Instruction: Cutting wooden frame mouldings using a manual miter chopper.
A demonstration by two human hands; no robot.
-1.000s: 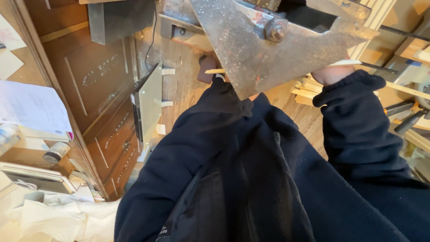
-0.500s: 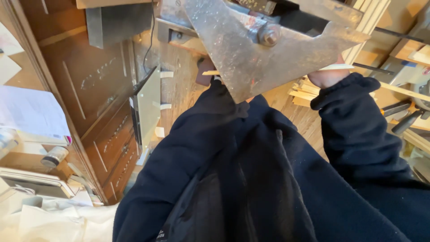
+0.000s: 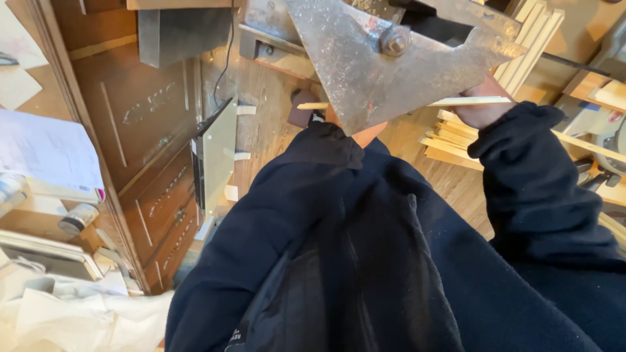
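Pale wood strip ran horizontally under a grey, speckled metal plate with a hex bolt through it; the plate hid the strip's middle. Only its two ends showed, left tip near.

Right hand sat at the strip's right end, fingers wrapped around it, dark sleeve up to the wrist. Grip looked closed on the strip.

Left hand was mostly hidden behind the plate's lower point; only a patch of skin showed above the left cuff. Couldn't tell whether it was gripping or loose, or whether it touched the strip at all.

Below the strip, on the wooden floor: a loose pile of similar light strips, just beside the right wrist. More of them stood bundled at top right.

Left side: brown cabinet with drawers, a flat pale panel leaning on it with pieces of tape at its edge. Papers and a small jar on the shelf far left, crumpled white cloth bottom left. Tool parts at far right, partly cut off.
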